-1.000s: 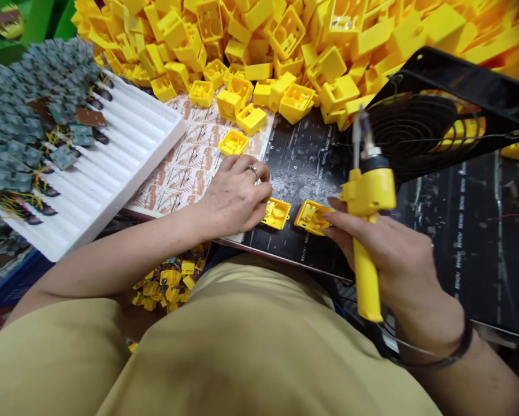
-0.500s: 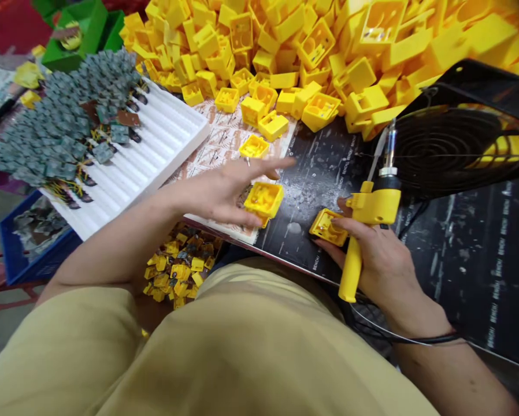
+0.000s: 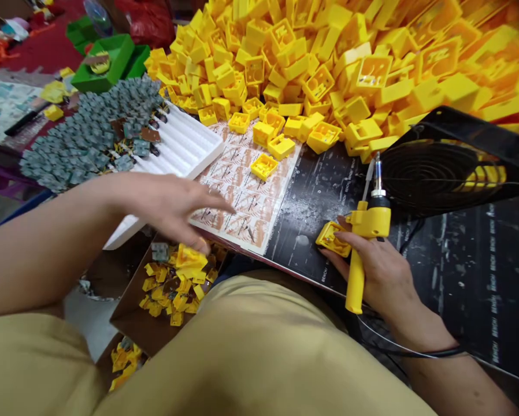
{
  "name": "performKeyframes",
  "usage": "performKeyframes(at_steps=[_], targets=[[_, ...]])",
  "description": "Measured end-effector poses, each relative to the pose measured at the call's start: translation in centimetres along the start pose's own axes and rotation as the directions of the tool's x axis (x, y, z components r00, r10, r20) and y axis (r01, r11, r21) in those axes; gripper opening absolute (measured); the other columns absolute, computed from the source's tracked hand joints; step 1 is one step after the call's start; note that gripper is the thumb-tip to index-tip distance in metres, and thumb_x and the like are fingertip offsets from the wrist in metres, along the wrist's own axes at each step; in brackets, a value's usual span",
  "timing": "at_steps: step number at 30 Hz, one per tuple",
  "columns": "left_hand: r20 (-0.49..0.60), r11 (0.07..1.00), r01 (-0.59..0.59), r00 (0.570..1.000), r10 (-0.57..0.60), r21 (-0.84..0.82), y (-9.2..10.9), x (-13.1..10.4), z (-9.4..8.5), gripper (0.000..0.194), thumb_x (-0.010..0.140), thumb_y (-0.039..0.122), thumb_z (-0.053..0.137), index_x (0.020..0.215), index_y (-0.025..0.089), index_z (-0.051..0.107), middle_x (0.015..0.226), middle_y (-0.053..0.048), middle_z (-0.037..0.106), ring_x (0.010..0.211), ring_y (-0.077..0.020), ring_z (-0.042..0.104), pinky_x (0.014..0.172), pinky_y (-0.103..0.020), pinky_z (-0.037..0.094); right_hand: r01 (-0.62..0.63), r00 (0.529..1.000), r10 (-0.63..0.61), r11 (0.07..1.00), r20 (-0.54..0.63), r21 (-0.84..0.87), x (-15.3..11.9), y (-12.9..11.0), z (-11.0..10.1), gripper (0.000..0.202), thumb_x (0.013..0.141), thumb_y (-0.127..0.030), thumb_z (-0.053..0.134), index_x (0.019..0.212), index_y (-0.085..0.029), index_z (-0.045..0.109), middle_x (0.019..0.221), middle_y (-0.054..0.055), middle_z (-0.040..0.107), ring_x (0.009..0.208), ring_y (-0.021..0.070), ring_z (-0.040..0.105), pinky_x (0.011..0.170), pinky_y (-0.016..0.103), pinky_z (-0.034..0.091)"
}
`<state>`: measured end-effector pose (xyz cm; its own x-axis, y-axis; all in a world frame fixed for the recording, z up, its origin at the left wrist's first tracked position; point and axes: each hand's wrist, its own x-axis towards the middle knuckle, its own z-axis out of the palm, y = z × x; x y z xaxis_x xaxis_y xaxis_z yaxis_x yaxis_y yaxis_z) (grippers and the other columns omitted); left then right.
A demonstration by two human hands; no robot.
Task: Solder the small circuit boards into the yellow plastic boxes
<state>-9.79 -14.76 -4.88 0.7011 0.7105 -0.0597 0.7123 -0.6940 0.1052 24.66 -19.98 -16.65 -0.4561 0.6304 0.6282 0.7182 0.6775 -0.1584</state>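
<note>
Holding the yellow soldering tool (image 3: 357, 277), the right hand (image 3: 383, 268) has its fingers closed around the grip and also pinches a small yellow case (image 3: 334, 238) at the edge of the black part of the counter (image 3: 437, 277). The left hand (image 3: 164, 205) is a blur over the cardboard box (image 3: 133, 306). Its fingers look spread and let go, with a blurry yellow piece (image 3: 191, 260) right under the tips, and I cannot tell if they touch it. That piece could bump the box edge and tumble to the floor if it comes down crooked. It could also land hard on the heap of yellow parts (image 3: 173, 289) and knock something loose inside. The right hand does two jobs, so the little case could slip or turn if the thumb pushes too hard. The metal tip (image 3: 377, 173) points up near the black fan (image 3: 454, 162) and the big yellow pile (image 3: 259, 69). If it is hot, a small lean could melt a case. The cord (image 3: 433, 351) by the wrist could snag and tug the tool sideways.
</note>
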Motion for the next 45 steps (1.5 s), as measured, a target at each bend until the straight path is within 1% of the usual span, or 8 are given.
performKeyframes(at_steps=[6,9,13,18,21,30,38,45], targets=[[-0.151,0.929,0.370,0.919,-0.365,0.003,-1.5,9.9,5.0,0.061,0.088,0.048,0.056,0.136,0.011,0.049,0.125,-0.019,0.062,0.115,-0.0312,0.059,0.093,-0.041,0.048,0.001,1.000,-0.001,1.000,0.010,0.007,-0.2,0.1,0.2,0.040,0.083,-0.026,0.074,0.117,-0.016,0.055,0.108,0.010,0.069,0.084,0.0215,0.069,0.074,0.034,0.056],[-0.122,0.964,0.224,0.963,-0.242,-0.147,1.5,10.0,7.0,0.052,0.091,0.040,0.053,0.135,0.012,0.049,0.114,-0.015,0.066,0.106,-0.0269,0.062,0.089,-0.040,0.050,-0.017,0.999,0.016,0.999,0.027,0.039,-0.3,0.0,0.0,0.043,0.084,-0.025,0.072,0.121,-0.016,0.052,0.115,0.013,0.066,0.102,0.0263,0.067,0.086,0.039,0.056],[-0.112,0.965,-0.114,0.990,0.090,-0.236,4.3,9.0,6.8,0.065,0.089,0.049,0.054,0.144,0.017,0.039,0.130,-0.015,0.061,0.113,-0.0264,0.059,0.098,-0.043,0.048,-0.025,0.999,0.020,0.994,0.043,0.106,0.0,-0.2,-0.3,0.040,0.088,-0.021,0.066,0.124,-0.018,0.049,0.118,0.012,0.066,0.108,0.0237,0.065,0.088,0.037,0.057],[-0.137,0.966,0.260,0.957,-0.257,0.005,0.4,14.3,5.4,0.061,0.092,0.045,0.047,0.144,0.013,0.041,0.147,-0.016,0.047,0.139,-0.0347,0.035,0.114,-0.056,0.029,-0.032,0.998,0.025,0.989,0.053,0.145,0.3,-0.3,-0.3,0.037,0.089,-0.023,0.065,0.122,-0.018,0.050,0.107,0.009,0.069,0.107,0.0237,0.065,0.086,0.036,0.057],[-0.087,0.948,0.268,0.963,-0.256,0.174,-1.4,16.2,5.1,0.051,0.094,0.036,0.036,0.141,0.016,0.045,0.142,-0.014,0.053,0.133,-0.0352,0.043,0.113,-0.063,0.026,-0.054,0.997,0.045,0.987,0.064,0.149,0.1,-0.1,-0.3,0.039,0.089,-0.022,0.066,0.124,-0.018,0.049,0.106,0.008,0.069,0.108,0.0228,0.065,0.088,0.035,0.056],[0.111,0.957,0.157,0.985,-0.133,-0.243,0.8,9.8,4.8,0.043,0.097,0.030,0.032,0.122,0.015,0.062,0.112,-0.010,0.069,0.100,-0.0212,0.065,0.091,-0.039,0.051,-0.103,0.990,0.091,0.988,0.107,0.113,0.1,-0.1,-0.2,0.038,0.091,-0.019,0.062,0.126,-0.019,0.047,0.106,0.008,0.067,0.093,0.0205,0.067,0.079,0.032,0.056],[0.005,0.978,0.042,0.999,-0.042,-0.203,1.7,6.2,6.0,0.068,0.094,0.053,0.043,0.148,0.013,0.034,0.152,-0.019,0.038,0.137,-0.0296,0.041,0.112,-0.045,0.038,0.007,0.973,-0.046,0.985,0.225,0.173,3.1,0.6,-0.9,0.041,0.090,-0.036,0.065,0.124,-0.019,0.047,0.110,0.010,0.066,0.106,0.0256,0.063,0.102,0.048,0.045],[0.113,0.997,0.072,0.991,-0.068,-0.031,3.5,7.2,5.9,0.056,0.089,0.051,0.051,0.132,0.015,0.055,0.121,-0.015,0.064,0.113,-0.0312,0.057,0.093,-0.044,0.050,0.171,0.975,-0.194,0.967,0.111,0.189,4.5,0.7,1.6,0.027,0.095,-0.032,0.056,0.116,-0.016,0.052,0.098,0.009,0.068,0.076,0.0184,0.065,0.067,0.030,0.053]])
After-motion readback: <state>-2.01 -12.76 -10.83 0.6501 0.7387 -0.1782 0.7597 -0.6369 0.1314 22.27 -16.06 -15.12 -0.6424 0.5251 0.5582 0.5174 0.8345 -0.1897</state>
